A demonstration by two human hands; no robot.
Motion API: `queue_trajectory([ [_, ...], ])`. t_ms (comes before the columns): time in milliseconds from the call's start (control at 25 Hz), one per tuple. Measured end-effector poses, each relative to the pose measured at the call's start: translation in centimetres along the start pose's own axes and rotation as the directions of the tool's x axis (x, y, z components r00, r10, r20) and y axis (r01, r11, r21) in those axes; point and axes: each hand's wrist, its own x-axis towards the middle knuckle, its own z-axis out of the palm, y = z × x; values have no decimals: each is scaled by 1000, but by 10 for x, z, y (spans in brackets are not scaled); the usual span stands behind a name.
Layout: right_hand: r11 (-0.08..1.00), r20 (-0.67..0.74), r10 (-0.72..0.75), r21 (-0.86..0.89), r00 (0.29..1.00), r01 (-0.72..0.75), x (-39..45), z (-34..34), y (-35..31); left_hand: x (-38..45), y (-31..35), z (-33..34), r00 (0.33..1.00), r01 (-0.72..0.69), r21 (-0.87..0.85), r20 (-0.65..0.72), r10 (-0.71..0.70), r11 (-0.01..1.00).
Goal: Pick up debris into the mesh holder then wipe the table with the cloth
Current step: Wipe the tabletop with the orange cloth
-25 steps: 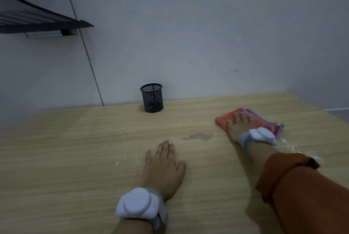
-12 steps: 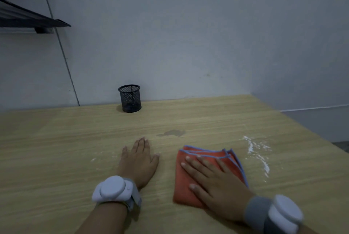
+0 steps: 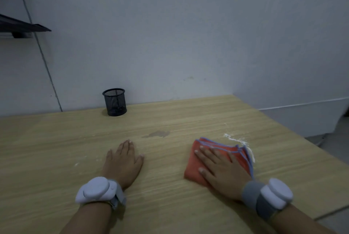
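Note:
A folded orange cloth (image 3: 190, 169) with a blue hem lies on the wooden table (image 3: 170, 120). My right hand (image 3: 221, 171) presses flat on it with straight, spread fingers. White powder (image 3: 236, 140) streaks the table just beyond the cloth's far right corner. My left hand (image 3: 123, 162) rests palm down on the bare wood to the left, holding nothing. A black mesh holder (image 3: 114, 102) stands upright at the back of the table against the wall, with something dark at its bottom.
A dark stain (image 3: 157, 134) marks the wood between my hands and the holder. Faint white specks (image 3: 76, 164) lie left of my left hand. The table's right edge (image 3: 306, 140) drops to the floor. A dark shelf (image 3: 22, 27) juts from the wall upper left.
My right hand dragged the cloth from the far right toward me, then slid it right toward the powder streak. My left hand stayed flat on the table.

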Motion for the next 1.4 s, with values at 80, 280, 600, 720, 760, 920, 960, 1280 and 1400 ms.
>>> queue_trajectory([
  [80,989,-98,-127,-87,987,119,-36,4,-15,1,1,2,1000,-1,3,0,1,1000],
  [280,999,-22,7,-52,1000,-9,-72,0,13,-1,1,4,999,28,-39,-17,-29,999],
  [600,924,2,371,99,929,-370,-29,-4,66,-9,26,1,998,-34,-86,-63,29,996],
  [720,971,-38,230,69,973,-227,-41,10,39,-9,53,4,991,-105,-99,-92,95,990],
  [760,988,-50,140,67,989,-136,-45,13,28,-8,63,5,989,-124,-105,-89,115,987],
  [920,998,-57,-38,55,998,41,-38,15,14,4,103,2,981,-180,-93,-91,172,979],
  [960,999,-63,-23,43,998,26,-31,14,18,6,110,1,980,-183,-94,-92,174,979],
  [1280,926,-34,374,77,927,-371,32,3,92,17,128,7,990,-136,-91,-44,132,987],
  [1400,872,-37,481,123,876,-473,35,1,95,18,128,10,990,-133,-80,-56,129,988],
])
